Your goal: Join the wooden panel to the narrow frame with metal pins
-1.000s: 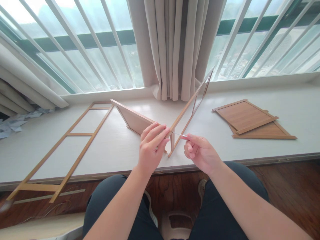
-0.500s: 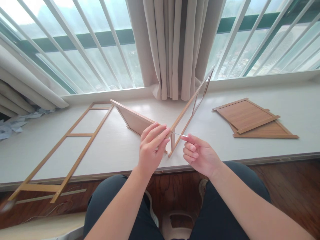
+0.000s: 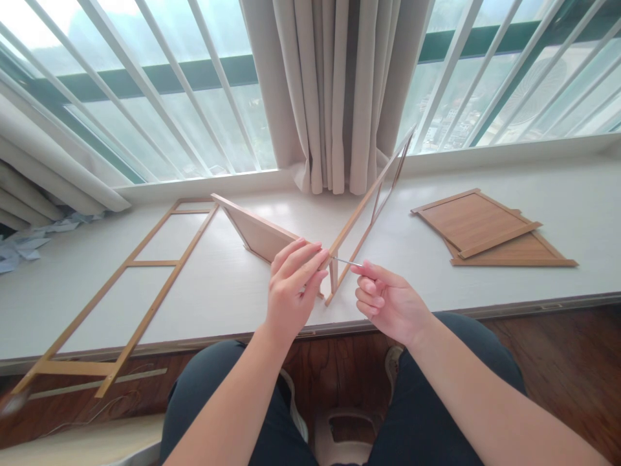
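Note:
My left hand (image 3: 292, 288) closes around the near end of a wooden panel (image 3: 262, 233), which stands on edge. At the fingertips this end meets an upright wooden frame (image 3: 358, 215) with crossbars, so the two form a V. My right hand (image 3: 388, 298) pinches a slim screwdriver (image 3: 347, 261) by its handle, most of which the fingers cover. Its metal shaft points left, and the tip touches the near part of the frame beside my left fingertips. Whether a screw sits under the tip is too small to tell.
Another ladder-like wooden frame (image 3: 153, 263) lies at left, its near end jutting past the edge of the white ledge (image 3: 233, 301). Two brown wooden panels (image 3: 485, 223) overlap at right. Behind hang grey curtains (image 3: 334, 97) before barred windows. A stool (image 3: 324, 430) stands between my feet.
Both hands keep their hold, and the screwdriver stays against the frame. The view has shifted very slightly; nothing else has visibly moved.

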{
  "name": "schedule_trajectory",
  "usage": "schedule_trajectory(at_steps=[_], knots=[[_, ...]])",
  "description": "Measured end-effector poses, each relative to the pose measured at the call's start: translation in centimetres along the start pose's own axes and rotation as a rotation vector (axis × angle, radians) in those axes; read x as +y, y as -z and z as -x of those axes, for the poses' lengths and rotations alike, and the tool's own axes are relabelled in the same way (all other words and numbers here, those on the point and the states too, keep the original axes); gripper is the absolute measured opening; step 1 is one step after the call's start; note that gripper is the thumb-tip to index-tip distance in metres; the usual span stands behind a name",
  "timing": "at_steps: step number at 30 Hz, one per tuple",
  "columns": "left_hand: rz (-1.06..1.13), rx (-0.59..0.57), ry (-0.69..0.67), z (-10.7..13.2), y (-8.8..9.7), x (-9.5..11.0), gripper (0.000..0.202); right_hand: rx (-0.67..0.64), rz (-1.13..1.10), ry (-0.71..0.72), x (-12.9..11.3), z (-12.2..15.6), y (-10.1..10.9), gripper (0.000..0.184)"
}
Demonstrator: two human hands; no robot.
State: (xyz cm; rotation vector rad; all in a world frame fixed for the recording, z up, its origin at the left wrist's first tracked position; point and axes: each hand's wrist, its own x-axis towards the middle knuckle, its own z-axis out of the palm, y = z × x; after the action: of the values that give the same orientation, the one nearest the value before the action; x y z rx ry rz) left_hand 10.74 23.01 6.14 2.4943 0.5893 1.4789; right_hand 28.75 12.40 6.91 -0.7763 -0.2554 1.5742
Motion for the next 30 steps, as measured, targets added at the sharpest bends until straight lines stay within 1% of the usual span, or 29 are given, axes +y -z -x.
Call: schedule_trajectory(at_steps=[5,7,13,16,19,21,23,24,25,28,30], knots=[[-0.007,-0.006,0.001,0.0,-0.1,0.2,0.031,0.037,-0.016,-0.008,-0.4,0.2,0.0,0.024],[-0.014,-0.009,0.003,0.0,-0.2,0.2,0.030,0.036,-0.009,-0.009,-0.5,0.2,0.0,0.022],[-0.012,-0.012,0.005,0.0,-0.3,0.2,0.029,-0.026,-0.049,-0.065,-0.8,0.5,0.1,0.024],[-0.002,-0.010,-0.001,0.1,-0.4,0.2,0.031,-0.046,-0.034,-0.080,-1.1,0.7,-0.2,0.024],[-0.010,-0.016,0.002,0.1,-0.4,0.2,0.031,-0.061,0.007,-0.055,-1.3,0.9,-0.4,0.027],[-0.014,-0.012,-0.004,0.1,-0.5,0.2,0.031,-0.052,0.064,0.002,-1.3,1.0,-0.4,0.030],[-0.008,-0.007,-0.015,0.1,-0.5,0.2,0.032,-0.022,0.204,0.113,-1.2,1.0,-0.1,0.030],[-0.006,-0.004,-0.019,0.1,-0.5,0.1,0.033,0.005,0.319,0.191,-1.1,1.0,0.2,0.031],[-0.005,-0.002,-0.022,0.1,-0.5,0.1,0.033,0.045,0.466,0.280,-1.1,1.0,0.5,0.031],[-0.005,-0.009,-0.018,0.1,-0.5,0.1,0.033,0.197,1.003,0.577,-1.0,1.1,1.4,0.027],[-0.006,-0.019,-0.008,0.1,-0.5,0.1,0.032,0.244,1.267,0.738,-1.0,1.1,1.9,0.021]])
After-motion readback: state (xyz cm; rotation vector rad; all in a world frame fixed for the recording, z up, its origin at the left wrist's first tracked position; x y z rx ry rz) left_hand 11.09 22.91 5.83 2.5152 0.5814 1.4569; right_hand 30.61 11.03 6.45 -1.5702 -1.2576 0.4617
